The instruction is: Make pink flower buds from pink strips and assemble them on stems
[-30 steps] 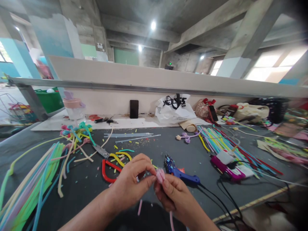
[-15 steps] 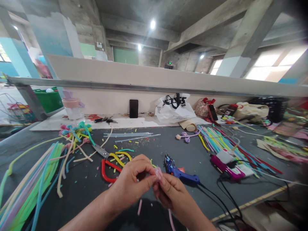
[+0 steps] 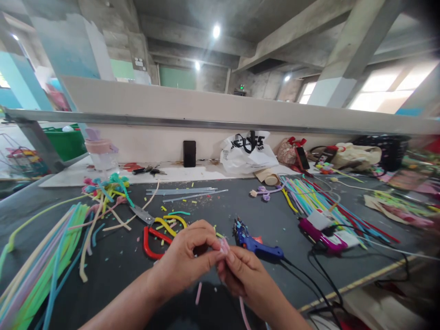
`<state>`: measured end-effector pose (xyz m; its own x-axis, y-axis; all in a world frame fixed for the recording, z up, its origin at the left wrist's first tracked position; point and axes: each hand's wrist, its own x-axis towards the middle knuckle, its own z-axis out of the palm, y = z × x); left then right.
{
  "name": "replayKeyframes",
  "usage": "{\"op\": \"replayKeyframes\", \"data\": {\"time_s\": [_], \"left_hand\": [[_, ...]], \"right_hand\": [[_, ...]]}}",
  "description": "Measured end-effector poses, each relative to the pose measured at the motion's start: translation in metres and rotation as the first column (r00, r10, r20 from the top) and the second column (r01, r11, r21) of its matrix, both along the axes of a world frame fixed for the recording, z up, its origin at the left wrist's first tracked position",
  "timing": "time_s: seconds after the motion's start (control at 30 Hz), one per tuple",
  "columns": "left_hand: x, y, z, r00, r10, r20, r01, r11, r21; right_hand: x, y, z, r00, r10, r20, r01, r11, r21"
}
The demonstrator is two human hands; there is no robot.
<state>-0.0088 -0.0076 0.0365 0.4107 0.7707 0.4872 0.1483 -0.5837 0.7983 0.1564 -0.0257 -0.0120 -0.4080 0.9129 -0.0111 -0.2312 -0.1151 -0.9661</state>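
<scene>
Both hands are on the same tiny thing here: a pink pipe-cleaner-like piece (image 3: pixel 224 244), up in front of the body, over the near part of the dark tabletop (image 3: pixel 213 213). The left hand (image 3: pixel 189 250) has thumb and index finger pinched in on it from one side, and the right hand (image 3: pixel 244 269) has its thumb pressed on it from the other, so it's gripped between the two sets of fingertips — most of it is hidden by them, so I can't tell its exact shape. A thin pink stem (image 3: pixel 244 312) hangs out below the right hand, and a short pink offcut (image 3: pixel 198 293) lies on the table just beside that. Just past the right hand there's a blue hot glue gun (image 3: pixel 264 250) lying on its side with a black cord, its nozzle end kinda crusty with bits of fluff. Near the left hand are scissors (image 3: pixel 149 220) with one red handle and one yellow, blades pointing away to the left. Further left sits a fat bundle of pastel strips (image 3: pixel 68 256) — mostly green at the near side — with a pile of colourful fuzzy flower heads (image 3: pixel 106 188) behind it. Over on the right, a magenta device (image 3: pixel 321 236) rests by another spread of coloured strips (image 3: pixel 305 197).
</scene>
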Motion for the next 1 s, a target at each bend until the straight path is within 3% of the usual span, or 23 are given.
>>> {"op": "replayKeyframes", "data": {"time_s": [0.23,0.43,0.53,0.73,1.0], "left_hand": [[-0.006,0.003,-0.002,0.994,-0.104,-0.022,0.105,0.993,0.051],[-0.006,0.001,-0.004,0.989,-0.134,-0.057,0.135,0.991,0.001],[-0.008,0.000,-0.004,0.993,-0.109,-0.047,0.111,0.993,0.038],[-0.014,0.003,0.000,0.995,0.068,0.075,-0.083,0.974,0.209],[-0.006,-0.007,-0.004,0.999,0.036,0.011,-0.037,0.956,0.290]], "right_hand": [[0.000,-0.002,0.000,1.000,0.006,-0.002,-0.006,0.999,-0.034],[-0.001,-0.002,-0.002,0.999,0.016,-0.035,-0.016,1.000,-0.015],[-0.001,-0.002,0.000,0.996,0.026,-0.088,-0.030,0.999,-0.045],[0.006,-0.002,0.008,0.955,0.050,-0.293,-0.074,0.995,-0.072],[0.005,-0.002,0.002,0.942,0.098,-0.320,-0.091,0.995,0.034]]}}
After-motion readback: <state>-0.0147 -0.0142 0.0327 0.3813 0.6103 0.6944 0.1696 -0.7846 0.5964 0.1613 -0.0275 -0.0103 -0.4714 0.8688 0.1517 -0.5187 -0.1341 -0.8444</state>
